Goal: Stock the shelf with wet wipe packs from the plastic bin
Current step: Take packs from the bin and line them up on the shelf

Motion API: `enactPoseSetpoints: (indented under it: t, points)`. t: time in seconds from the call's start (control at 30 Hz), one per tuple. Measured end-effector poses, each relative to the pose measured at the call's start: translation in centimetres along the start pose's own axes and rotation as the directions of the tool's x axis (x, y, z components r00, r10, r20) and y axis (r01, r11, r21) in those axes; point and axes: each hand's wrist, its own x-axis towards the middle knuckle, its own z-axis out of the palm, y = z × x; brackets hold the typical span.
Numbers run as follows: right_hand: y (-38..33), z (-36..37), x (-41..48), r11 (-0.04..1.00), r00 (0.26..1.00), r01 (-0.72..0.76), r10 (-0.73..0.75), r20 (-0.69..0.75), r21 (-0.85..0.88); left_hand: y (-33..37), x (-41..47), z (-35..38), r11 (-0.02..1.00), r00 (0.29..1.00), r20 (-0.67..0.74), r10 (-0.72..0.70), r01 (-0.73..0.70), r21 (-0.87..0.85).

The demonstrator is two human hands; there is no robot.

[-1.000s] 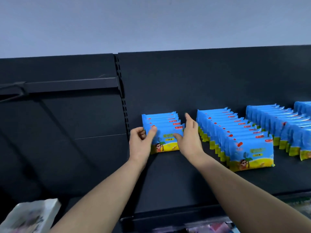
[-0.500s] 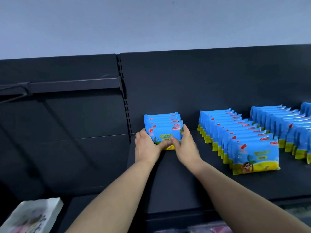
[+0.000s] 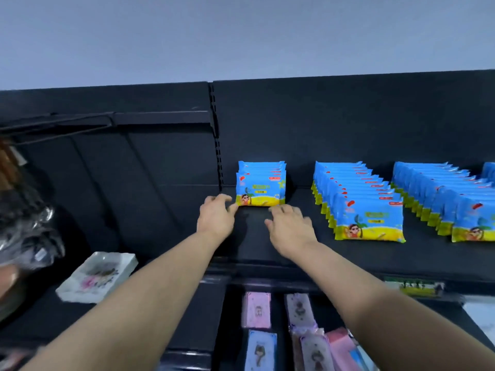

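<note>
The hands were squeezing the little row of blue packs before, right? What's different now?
Both let go. The left hand and right hand, which gripped the short row of wet wipe packs from either side, have drawn back toward the person, fingers relaxed, the left near its lower left corner. The short row stays upright on the shelf; the longer rows to its right are unchanged.

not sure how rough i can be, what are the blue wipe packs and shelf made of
Wipe packs: likely thin plastic film, glossy and printed, with crimped edges. Shelf: seemingly painted metal, matte black; the slotted upright behind it suggests steel, unconfirmed.
</note>
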Motion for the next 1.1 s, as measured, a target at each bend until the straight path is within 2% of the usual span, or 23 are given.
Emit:
enactPoseSetpoints:
  t: [0.17,0.3,0.4,0.5,0.67,0.8,0.97,1.1]
  points:
    - [-1.0,0.0,-5.5,0.974,0.969,0.228,-0.228,-0.094,-0.008,-1.0,-7.8,-3.5,0.998,0.989,-0.147,0.006,0.004,0.067]
    - [-2.7,1.1,-9.7,0.917,0.907,0.397,-0.388,-0.164,0.031,-3.3,-14.7,-5.9,0.988,0.971,-0.239,0.013,0.025,0.154]
    - [-4.5,2.6,-12.8,0.879,0.879,0.472,-0.464,-0.113,0.061,-5.9,-19.6,-7.7,0.972,0.976,-0.206,-0.065,0.109,0.206]
    - [-6.2,4.9,-15.6,0.854,0.856,0.513,-0.516,0.024,0.086,-9.3,-24.1,-9.7,0.935,0.97,-0.14,-0.196,0.228,0.27]
    - [-8.7,9.1,-19.4,0.841,0.82,0.531,-0.541,0.187,0.106,-15.3,-29.8,-12.1,0.825,0.905,-0.053,-0.422,0.407,0.392]
    - [-11.3,13.2,-21.5,0.844,0.789,0.528,-0.528,0.314,0.095,-20.1,-32.5,-12.8,0.77,0.847,-0.014,-0.532,0.491,0.407]
    - [-16.0,18.6,-22.8,0.873,0.784,0.481,-0.469,0.407,0.079,-26.7,-34.2,-13.1,0.78,0.829,0.107,-0.549,0.462,0.421]
    - [-19.1,22.6,-23.8,0.908,0.78,0.419,-0.366,0.507,0.01,-32.1,-33.8,-13.1,0.808,0.81,0.216,-0.546,0.439,0.393]
